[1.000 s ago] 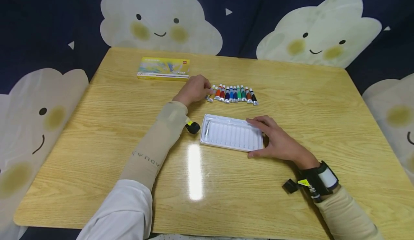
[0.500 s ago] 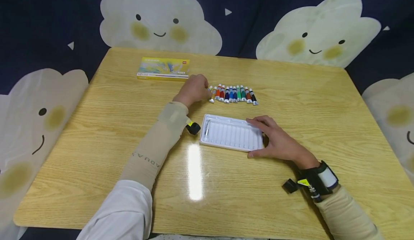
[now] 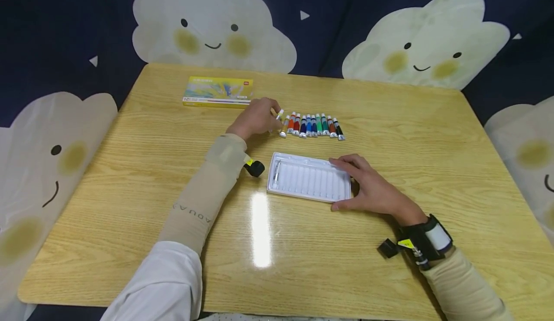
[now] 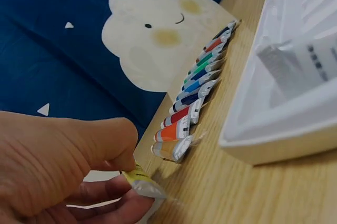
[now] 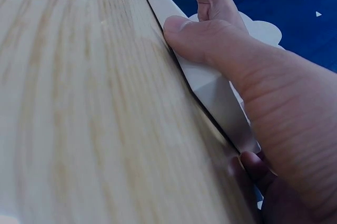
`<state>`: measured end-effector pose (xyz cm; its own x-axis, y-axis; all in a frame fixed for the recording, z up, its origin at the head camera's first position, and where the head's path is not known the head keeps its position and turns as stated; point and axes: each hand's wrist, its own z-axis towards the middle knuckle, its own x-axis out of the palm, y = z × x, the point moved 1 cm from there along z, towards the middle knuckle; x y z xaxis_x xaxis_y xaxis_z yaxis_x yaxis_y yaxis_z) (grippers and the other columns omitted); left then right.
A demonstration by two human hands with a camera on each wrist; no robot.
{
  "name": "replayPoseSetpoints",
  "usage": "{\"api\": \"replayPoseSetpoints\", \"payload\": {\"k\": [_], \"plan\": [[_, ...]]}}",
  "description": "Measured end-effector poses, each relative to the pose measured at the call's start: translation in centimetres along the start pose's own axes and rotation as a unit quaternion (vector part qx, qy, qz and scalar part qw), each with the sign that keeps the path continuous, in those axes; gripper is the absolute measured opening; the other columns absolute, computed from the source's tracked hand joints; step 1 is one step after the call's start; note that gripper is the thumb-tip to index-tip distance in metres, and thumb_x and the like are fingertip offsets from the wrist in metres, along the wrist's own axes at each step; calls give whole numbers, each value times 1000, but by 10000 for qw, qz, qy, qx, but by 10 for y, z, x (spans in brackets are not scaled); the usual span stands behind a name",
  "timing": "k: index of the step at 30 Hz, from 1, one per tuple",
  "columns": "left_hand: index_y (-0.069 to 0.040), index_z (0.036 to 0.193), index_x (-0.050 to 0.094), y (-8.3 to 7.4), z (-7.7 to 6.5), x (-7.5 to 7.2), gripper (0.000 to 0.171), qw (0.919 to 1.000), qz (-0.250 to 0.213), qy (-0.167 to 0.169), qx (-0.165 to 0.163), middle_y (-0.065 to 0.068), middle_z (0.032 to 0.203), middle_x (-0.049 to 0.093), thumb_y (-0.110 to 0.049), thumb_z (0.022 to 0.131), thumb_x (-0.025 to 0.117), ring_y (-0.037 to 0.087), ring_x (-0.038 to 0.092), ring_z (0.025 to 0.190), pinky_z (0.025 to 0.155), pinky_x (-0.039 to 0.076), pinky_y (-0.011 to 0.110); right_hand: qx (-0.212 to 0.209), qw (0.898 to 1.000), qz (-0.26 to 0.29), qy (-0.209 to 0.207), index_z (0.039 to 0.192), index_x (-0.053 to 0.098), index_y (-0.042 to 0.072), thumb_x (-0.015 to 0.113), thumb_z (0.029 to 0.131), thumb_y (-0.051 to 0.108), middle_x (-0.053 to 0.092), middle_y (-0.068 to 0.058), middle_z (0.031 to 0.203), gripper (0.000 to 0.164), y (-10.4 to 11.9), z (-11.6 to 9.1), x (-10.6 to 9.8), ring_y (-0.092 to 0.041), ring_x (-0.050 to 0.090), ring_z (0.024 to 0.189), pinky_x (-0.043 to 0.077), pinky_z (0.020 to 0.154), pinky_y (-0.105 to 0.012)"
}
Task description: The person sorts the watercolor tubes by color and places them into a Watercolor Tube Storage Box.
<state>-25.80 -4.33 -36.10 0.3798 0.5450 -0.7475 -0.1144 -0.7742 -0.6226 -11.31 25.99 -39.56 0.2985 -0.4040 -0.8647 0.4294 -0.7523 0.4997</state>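
Past the far-left corner of the tray (image 3: 309,177), we see the left hand (image 3: 257,117) pinching a yellow tube (image 4: 138,177); the right hand (image 3: 372,186), fingers spread, seemingly grips the tray's right edge.

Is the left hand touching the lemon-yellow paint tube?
Touching: the left wrist view shows the left hand pinching the yellow tube with no visible gap.

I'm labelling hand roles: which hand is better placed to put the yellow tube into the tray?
Probably the left hand: it pinches the yellow tube, while the right hand holds the right end of the tray.
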Motion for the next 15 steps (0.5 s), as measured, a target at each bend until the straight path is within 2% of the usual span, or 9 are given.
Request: {"api": "replayPoseSetpoints", "payload": {"k": [3,6,11,15], "plan": [[-14,113,56,1,-1,-1,31,9999,-27,-75,98,4,87,63,-23,86,67,17,55,73,66,44,28,26,10000,8,14,150,36,33,82,60,65,35,-4,147,106,0,0,0,-24,39,132,41,104,-48],[-13,106,53,1,-2,-2,27,9993,-34,-242,271,3,85,60,-21,85,67,18,54,72,66,43,29,5,10000,26,8,150,36,33,83,60,65,35,-4,147,106,0,0,0,-24,39,132,41,104,-48],[-12,100,51,0,-3,-2,25,9986,10,-384,376,2,89,55,-19,83,68,18,51,79,70,42,29,-83,10000,39,-13,150,36,32,83,60,63,35,-4,146,106,0,1,0,-23,38,133,40,104,-47],[-11,103,50,0,-3,-3,28,9990,-4,-273,344,4,92,55,-19,84,69,19,51,78,69,41,30,-134,9999,17,-22,150,36,31,83,60,63,35,-4,146,106,0,1,0,-22,38,133,40,104,-47]]}}
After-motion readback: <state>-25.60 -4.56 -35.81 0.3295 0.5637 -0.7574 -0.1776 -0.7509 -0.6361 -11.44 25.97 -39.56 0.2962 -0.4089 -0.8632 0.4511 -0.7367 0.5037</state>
